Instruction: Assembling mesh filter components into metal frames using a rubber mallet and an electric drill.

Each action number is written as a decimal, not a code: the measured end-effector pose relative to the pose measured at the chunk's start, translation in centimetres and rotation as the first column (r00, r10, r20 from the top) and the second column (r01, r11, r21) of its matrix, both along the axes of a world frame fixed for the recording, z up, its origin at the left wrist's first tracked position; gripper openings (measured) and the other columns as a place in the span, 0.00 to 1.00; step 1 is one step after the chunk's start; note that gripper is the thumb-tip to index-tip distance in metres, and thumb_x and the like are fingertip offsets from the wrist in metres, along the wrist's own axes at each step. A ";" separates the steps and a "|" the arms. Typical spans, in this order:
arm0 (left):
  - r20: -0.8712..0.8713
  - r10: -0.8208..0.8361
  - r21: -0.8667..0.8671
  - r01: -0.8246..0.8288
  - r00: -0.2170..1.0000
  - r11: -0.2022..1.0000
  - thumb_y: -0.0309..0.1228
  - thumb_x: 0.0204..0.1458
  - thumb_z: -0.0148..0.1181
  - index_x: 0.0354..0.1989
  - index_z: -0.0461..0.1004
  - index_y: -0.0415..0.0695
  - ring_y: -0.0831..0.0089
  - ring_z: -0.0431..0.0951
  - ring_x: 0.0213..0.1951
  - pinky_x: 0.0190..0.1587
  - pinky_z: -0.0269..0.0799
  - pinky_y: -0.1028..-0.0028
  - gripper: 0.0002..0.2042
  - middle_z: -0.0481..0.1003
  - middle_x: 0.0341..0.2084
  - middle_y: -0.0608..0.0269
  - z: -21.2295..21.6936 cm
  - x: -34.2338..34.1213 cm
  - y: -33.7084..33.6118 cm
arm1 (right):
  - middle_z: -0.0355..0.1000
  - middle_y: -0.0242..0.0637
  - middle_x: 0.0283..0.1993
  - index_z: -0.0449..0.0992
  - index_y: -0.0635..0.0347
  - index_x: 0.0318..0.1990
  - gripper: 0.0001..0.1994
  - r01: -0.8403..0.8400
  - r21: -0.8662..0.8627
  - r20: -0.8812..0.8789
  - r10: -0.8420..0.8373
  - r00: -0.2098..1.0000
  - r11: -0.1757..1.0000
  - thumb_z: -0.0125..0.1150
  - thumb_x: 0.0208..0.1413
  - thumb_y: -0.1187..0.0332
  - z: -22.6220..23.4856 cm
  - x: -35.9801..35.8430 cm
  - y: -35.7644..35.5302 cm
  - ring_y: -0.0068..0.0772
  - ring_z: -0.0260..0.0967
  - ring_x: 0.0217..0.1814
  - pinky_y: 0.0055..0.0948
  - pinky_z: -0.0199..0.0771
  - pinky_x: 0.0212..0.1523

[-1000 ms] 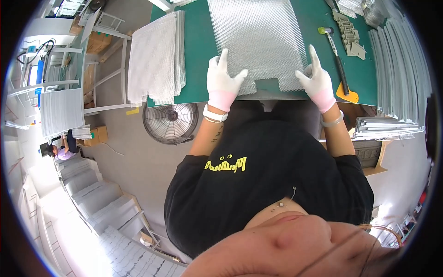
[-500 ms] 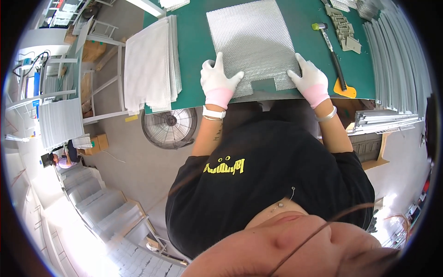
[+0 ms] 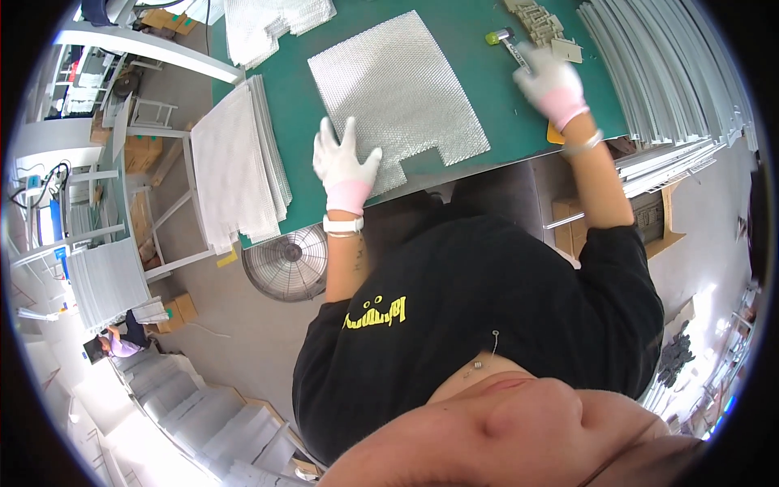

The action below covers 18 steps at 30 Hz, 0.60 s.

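A silvery mesh sheet (image 3: 398, 93) with a notch cut from its near edge lies on the green table (image 3: 495, 105). My left hand (image 3: 345, 166), in a white glove with a pink cuff, rests flat on the sheet's near left corner with fingers spread. My right hand (image 3: 552, 81), gloved the same, reaches to the right of the sheet and lies over the handle of a mallet (image 3: 503, 40) with a yellow-green head. Whether the fingers are closed around the handle cannot be made out.
A stack of mesh sheets (image 3: 239, 162) overhangs the table's left end, with more (image 3: 272, 24) at the far edge. Long metal strips (image 3: 657, 73) lie along the right side, small grey parts (image 3: 540, 20) beside the mallet. A fan (image 3: 284, 264) stands on the floor. A person (image 3: 118, 341) sits far left.
My right hand left the sheet's near right corner and moved right and away onto the mallet. My left hand stays on the sheet. The view has swung so the table sits tilted.
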<state>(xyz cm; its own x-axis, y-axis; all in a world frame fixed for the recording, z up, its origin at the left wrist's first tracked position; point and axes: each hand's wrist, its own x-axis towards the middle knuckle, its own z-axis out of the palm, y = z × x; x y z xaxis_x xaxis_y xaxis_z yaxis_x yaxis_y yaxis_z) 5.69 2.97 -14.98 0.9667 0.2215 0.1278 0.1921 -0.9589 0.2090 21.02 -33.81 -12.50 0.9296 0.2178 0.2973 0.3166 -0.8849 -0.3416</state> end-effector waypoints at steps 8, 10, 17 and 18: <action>-0.008 -0.169 0.069 0.169 0.986 0.983 0.50 0.47 0.67 0.60 0.74 0.54 0.44 0.58 0.67 0.70 0.43 0.41 0.30 0.65 0.63 0.50 -0.2 -3.3 -1.0 | 0.75 0.35 0.50 0.75 0.47 0.56 0.23 0.143 -0.462 -0.053 -0.187 0.981 0.876 0.67 0.50 0.64 0.3 6.8 -11.2 0.43 0.73 0.55 0.41 0.75 0.55; -0.001 -0.148 0.071 0.147 0.989 0.987 0.50 0.47 0.67 0.60 0.73 0.52 0.44 0.58 0.67 0.70 0.43 0.41 0.31 0.65 0.62 0.49 0.8 -4.2 -2.1 | 0.76 0.37 0.47 0.76 0.48 0.54 0.20 0.142 -0.433 -0.116 -0.212 0.970 0.890 0.66 0.51 0.64 0.3 5.7 -11.6 0.45 0.73 0.53 0.42 0.74 0.52; 0.491 0.164 -0.692 0.269 0.855 0.670 0.18 0.52 0.62 0.47 0.74 0.37 0.62 0.75 0.48 0.54 0.71 0.67 0.14 0.74 0.46 0.54 -1.8 -12.6 -1.8 | 0.77 0.31 0.37 0.78 0.62 0.42 0.09 -0.016 0.611 -0.241 0.206 0.949 0.791 0.65 0.56 0.69 1.7 -11.0 -0.7 0.21 0.73 0.41 0.26 0.74 0.44; 0.337 0.241 -0.886 0.220 0.910 0.409 0.19 0.57 0.59 0.42 0.74 0.38 0.73 0.76 0.40 0.45 0.73 0.74 0.06 0.75 0.41 0.59 -2.1 -14.5 -2.7 | 0.77 0.33 0.38 0.78 0.61 0.42 0.09 0.016 0.647 -0.392 0.315 0.864 0.762 0.66 0.54 0.70 1.4 -14.5 1.1 0.22 0.73 0.41 0.26 0.74 0.45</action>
<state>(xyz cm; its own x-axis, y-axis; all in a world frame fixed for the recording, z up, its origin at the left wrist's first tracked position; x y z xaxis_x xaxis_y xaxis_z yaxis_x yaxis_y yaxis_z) -8.82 0.31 -17.13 0.8834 0.4364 0.1707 -0.1095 -0.1620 0.9807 6.54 -32.73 -11.13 0.9563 0.2910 -0.0296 0.0877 -0.3818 -0.9201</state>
